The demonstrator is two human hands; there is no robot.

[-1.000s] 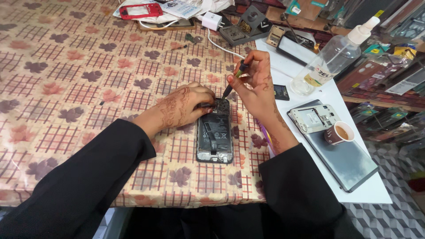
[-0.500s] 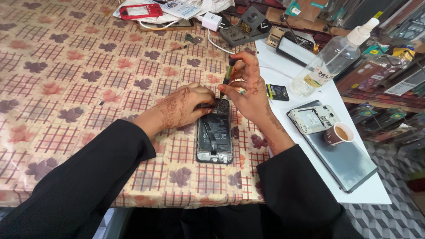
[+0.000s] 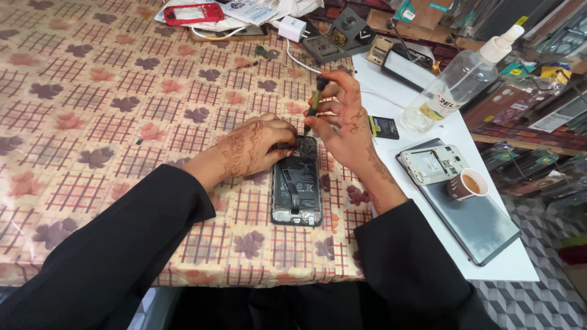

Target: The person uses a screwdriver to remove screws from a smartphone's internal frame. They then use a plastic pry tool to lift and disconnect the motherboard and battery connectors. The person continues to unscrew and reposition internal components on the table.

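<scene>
An opened phone (image 3: 297,186) lies flat on the surface (image 3: 110,91), which has a cloth with checks and leaves. Its back is off, so the inside parts show. The phone's long side runs away from the person, with the top end far and the bottom end near the surface's edge.

The left hand (image 3: 254,146) rests on the cloth to the left of the phone. Its fingers are curled and pressed down on the top left corner of the phone. It looks like it holds the phone in place.

The right hand (image 3: 343,122) is just above and to the right of the phone's top end. Its fingers are pinched around a small screwdriver (image 3: 314,104) with a dark and green handle. The screwdriver stands almost straight up, and its tip points down at the top end of the phone. I cannot tell if the tip touches a screw. Both hands are at the far end of the phone, and the near end is free.

To the right, well apart from the hands, there is a white mat (image 3: 428,85). On it are a clear spray bottle (image 3: 458,82), a grey phone frame (image 3: 435,164), a small cup of tea (image 3: 468,184) and a dark flat tablet (image 3: 477,223). At the far edge lies a red phone case (image 3: 192,13).
</scene>
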